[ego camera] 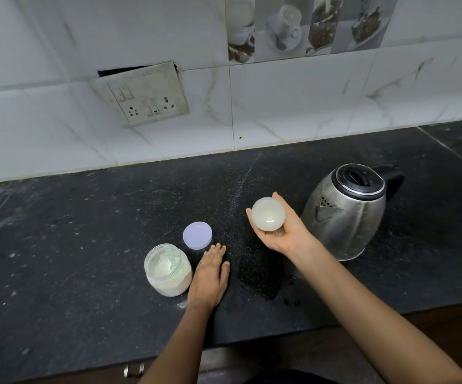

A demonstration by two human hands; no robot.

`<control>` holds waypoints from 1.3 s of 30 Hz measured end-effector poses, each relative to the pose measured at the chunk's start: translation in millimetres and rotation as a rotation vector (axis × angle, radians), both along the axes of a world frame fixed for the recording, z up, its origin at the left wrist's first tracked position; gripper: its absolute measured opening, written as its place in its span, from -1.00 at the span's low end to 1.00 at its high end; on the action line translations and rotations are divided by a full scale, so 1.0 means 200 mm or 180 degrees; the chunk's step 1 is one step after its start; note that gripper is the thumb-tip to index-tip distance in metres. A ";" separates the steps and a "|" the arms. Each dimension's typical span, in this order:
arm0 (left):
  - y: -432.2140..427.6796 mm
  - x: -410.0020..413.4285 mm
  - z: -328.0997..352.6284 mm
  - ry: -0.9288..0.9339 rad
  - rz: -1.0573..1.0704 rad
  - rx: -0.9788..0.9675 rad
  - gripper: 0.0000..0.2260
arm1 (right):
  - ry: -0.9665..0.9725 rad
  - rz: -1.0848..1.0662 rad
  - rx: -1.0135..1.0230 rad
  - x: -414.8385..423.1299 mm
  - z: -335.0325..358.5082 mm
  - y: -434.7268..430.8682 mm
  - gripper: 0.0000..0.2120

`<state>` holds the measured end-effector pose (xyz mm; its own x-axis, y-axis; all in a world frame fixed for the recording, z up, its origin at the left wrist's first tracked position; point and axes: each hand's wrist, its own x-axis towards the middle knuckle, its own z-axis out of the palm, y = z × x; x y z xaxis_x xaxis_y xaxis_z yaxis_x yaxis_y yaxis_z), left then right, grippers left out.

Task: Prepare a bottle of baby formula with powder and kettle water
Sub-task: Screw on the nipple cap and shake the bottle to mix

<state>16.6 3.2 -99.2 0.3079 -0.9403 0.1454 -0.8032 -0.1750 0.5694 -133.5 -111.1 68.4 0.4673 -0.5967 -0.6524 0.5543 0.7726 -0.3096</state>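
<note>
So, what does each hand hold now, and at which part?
The right hand holds the bottle around its body, its end toward the camera. The left hand holds nothing; it lies flat on the counter.

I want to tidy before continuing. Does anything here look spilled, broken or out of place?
Yes. The switch and socket plate on the tiled wall hangs askew, with a dark gap above it. A wet patch with droplets darkens the black counter below the right hand. White specks lie scattered over the counter.
</note>
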 end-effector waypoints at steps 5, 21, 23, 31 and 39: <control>0.00 0.00 0.00 0.0009 0.0018 0.0026 -0.61 | -0.0169 0.0060 -0.0126 -0.01 0.03 -0.01 -0.69; 0.00 -0.01 0.03 0.0060 0.0045 0.0014 -0.61 | -0.0574 0.0703 -0.0965 -0.03 -0.23 0.03 -0.53; 0.00 -0.01 0.03 0.0052 0.0039 0.0008 -0.61 | -0.0485 0.0887 -0.1149 -0.02 -0.24 0.04 -0.48; 0.00 -0.01 0.03 0.0059 0.0058 0.0063 -0.61 | -0.0511 0.0940 -0.1471 -0.05 -0.27 -0.01 -0.20; 0.00 -0.02 0.04 0.0036 0.0043 0.0088 -0.61 | -0.0702 0.0861 -0.1643 -0.04 -0.28 0.02 -0.16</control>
<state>13.2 3.9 -91.0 0.3222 -0.9396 0.1158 -0.7941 -0.2017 0.5733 -141.8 -106.8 11.8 0.7368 -0.6511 -0.1824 0.4535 0.6759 -0.5810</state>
